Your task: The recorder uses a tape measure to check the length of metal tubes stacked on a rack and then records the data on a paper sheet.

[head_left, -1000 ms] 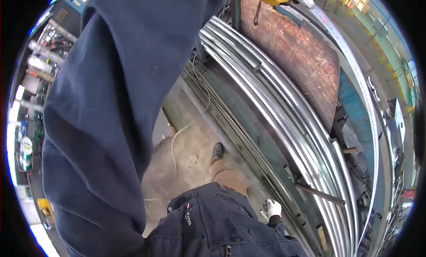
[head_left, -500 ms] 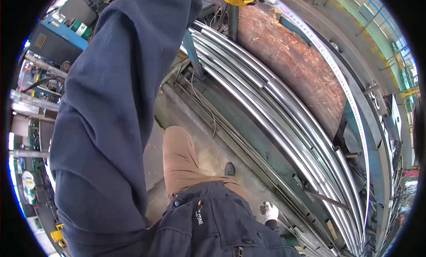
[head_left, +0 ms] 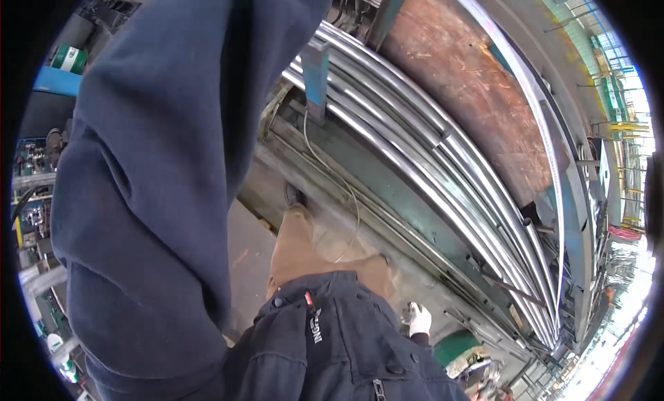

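My left arm in a dark blue sleeve (head_left: 159,159) reaches up across the left side and past the upper edge, so its hand is hidden. From the upper edge a white tape measure blade (head_left: 527,83) runs in a long curve down the right side. It passes beside a rust-brown board (head_left: 470,83) and a bundle of shiny metal tubes (head_left: 470,179). Low, right of my jacket, hangs my right hand (head_left: 419,321) in a white glove. Its fingers are loosely bent, and I see nothing in them. The tape's far end is too small to make out.
A blue upright post (head_left: 316,76) stands by the tubes, with a thin cable (head_left: 310,134) looping to the floor. Long thin bars lie along the floor beside my legs (head_left: 290,242). A green round object (head_left: 456,347) is at lower right, a green-and-white drum (head_left: 69,58) at upper left.
My left hand, white-gloved beside something yellow, has left the view past the upper edge. The view has shifted, my legs have changed position, and the green round object shows more fully.
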Available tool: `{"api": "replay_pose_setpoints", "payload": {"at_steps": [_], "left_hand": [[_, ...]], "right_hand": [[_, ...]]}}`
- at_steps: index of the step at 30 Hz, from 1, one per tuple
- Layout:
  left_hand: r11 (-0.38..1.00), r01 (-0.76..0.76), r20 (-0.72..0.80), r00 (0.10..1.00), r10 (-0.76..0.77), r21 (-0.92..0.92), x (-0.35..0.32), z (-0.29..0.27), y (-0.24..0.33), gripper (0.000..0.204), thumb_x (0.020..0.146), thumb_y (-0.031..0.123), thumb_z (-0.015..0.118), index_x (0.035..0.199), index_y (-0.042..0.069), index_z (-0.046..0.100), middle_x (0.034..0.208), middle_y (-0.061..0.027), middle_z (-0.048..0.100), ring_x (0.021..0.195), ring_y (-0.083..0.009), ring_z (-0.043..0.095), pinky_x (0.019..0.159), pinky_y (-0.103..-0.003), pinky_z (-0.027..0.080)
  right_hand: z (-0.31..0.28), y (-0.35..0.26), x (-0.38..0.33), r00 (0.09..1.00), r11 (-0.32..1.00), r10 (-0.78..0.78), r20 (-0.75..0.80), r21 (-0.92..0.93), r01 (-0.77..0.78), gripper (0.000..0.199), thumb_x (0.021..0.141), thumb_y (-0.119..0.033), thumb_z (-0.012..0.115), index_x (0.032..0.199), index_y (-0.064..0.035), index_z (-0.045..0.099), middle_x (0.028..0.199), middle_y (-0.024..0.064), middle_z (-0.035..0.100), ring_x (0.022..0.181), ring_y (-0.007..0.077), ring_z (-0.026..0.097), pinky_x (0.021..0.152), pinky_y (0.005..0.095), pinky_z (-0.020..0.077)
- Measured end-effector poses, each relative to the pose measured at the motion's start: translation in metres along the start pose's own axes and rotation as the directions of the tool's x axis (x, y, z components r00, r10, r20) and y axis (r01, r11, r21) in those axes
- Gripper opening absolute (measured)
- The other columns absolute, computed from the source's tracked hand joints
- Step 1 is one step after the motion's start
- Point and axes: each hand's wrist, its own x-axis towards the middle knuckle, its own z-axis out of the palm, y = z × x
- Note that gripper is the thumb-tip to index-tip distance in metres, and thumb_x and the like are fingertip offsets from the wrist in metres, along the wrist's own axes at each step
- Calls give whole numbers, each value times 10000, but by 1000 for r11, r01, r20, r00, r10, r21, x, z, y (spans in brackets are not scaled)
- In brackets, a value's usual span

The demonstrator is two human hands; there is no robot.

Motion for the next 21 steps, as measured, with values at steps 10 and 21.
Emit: {"api": "replay_pose_setpoints", "payload": {"at_steps": [10,21], "left_hand": [[983,159,56,986,-155,-88,-79,11,-176,478,913,439,703,1011,-26,756,876,-232,732,820,-362,705,759,-442,532],[990,31,14,999,-29,-139,-113,136,-247,405,935,424,670,909,33,770,889,-234,712,870,-428,677,779,-484,523]], "right_hand": [[147,-73,-93,999,990,4,-39,-140,-10,262,1019,-190,608,1156,22,680,867,144,742,635,220,695,569,332,551],[200,-103,-70,994,992,112,0,60,-112,244,1023,-186,581,1148,-11,697,892,122,763,670,180,701,601,300,542]]}}
